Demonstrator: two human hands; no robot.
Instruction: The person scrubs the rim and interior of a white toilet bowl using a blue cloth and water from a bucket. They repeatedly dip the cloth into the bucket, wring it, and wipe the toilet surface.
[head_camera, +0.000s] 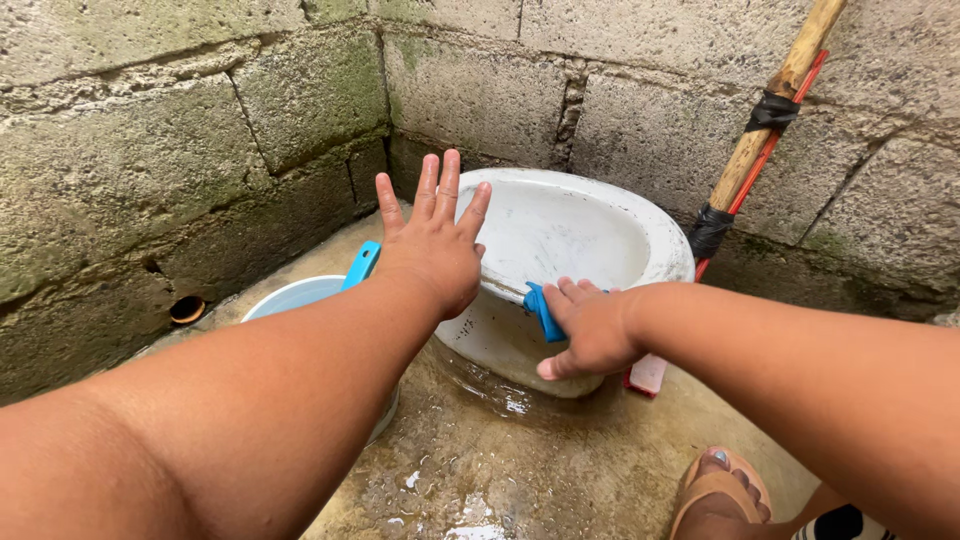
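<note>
A white toilet bowl (590, 225) stands in the corner of a rough block wall. My right hand (590, 330) presses a blue scrubber (543, 310) against the bowl's near rim, fingers closed over it. My left hand (432, 235) is raised with its fingers spread apart just left of the rim and holds nothing. Behind my left arm sits a pale blue bucket (295, 297) with a blue dipper handle (362, 265) sticking up from it.
A bamboo pole with a red broom head (765, 140) leans against the wall right of the bowl. The concrete floor (500, 470) is wet. A drain hole (187, 309) opens low in the left wall. My sandalled foot (722, 490) is at the bottom right.
</note>
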